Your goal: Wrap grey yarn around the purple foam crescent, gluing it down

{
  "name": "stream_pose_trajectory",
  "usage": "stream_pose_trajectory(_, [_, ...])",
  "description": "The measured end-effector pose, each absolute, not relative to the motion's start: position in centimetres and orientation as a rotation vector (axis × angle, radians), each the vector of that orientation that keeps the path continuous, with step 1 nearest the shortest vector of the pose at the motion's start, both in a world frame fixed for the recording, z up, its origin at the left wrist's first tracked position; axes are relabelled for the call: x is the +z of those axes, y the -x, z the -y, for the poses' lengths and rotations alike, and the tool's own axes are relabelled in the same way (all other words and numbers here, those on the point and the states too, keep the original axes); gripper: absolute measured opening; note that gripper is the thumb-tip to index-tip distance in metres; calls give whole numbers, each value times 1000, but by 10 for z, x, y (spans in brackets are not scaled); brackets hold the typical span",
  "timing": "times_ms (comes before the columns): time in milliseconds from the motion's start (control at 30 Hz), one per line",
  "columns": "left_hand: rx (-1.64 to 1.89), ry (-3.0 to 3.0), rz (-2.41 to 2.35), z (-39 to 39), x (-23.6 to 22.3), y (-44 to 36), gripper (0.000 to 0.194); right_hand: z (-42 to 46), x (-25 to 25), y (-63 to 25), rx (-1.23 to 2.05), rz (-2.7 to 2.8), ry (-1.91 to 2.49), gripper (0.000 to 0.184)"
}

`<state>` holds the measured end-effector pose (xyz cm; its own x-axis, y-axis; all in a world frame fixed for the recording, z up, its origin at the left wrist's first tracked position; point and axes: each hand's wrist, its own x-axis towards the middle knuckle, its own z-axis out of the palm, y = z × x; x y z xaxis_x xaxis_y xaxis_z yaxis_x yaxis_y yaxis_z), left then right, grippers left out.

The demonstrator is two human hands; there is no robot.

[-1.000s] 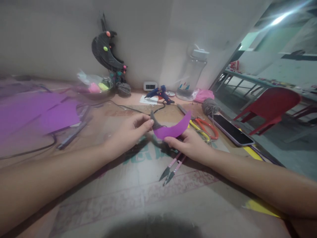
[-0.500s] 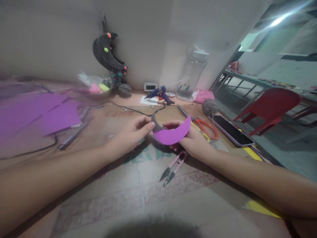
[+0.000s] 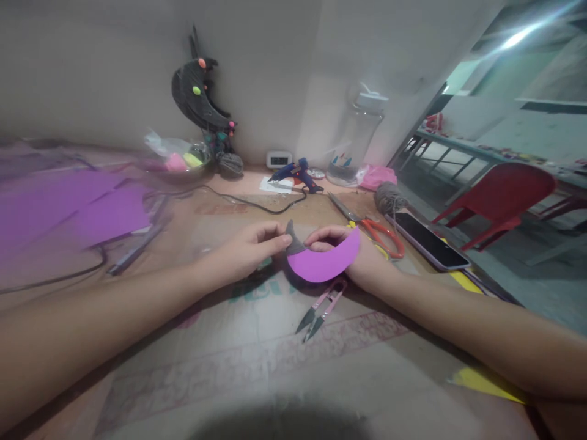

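Observation:
Between my hands is a purple paper crescent (image 3: 324, 259), its left end wrapped in grey yarn (image 3: 294, 239). My left hand (image 3: 262, 244) pinches the yarn-covered tip between thumb and fingers. Round the crescent's right part my right hand (image 3: 355, 253) is closed, with some fingers hidden behind the paper. Pink-handled thread snips (image 3: 323, 308) lie on the table just below the crescent, blades toward me. Orange-handled scissors (image 3: 383, 235) rest beside my right wrist, overlapping something with yellow handles.
A ball of grey yarn (image 3: 389, 197) and a phone (image 3: 428, 240) lie to the right. Behind stand a blue glue gun (image 3: 298, 174), a small white clock (image 3: 279, 160) and a clear bottle (image 3: 355, 143). Purple sheets (image 3: 110, 211) spread at left. A decorated dark crescent (image 3: 195, 98) leans against the wall.
Both hands have brought the crescent slightly lower and to the right, toward me. The right fingers now show more above its inner edge. Snips and scissors stay where they were.

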<state>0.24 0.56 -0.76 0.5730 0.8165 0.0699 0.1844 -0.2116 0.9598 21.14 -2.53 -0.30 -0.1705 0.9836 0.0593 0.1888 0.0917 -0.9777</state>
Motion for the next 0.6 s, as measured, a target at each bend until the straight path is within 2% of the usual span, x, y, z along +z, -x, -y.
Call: stream_pose_trajectory(600, [651, -1747, -730, -3, -7, -3, 24, 28, -5, -210, 1227, 1460, 1251, 23])
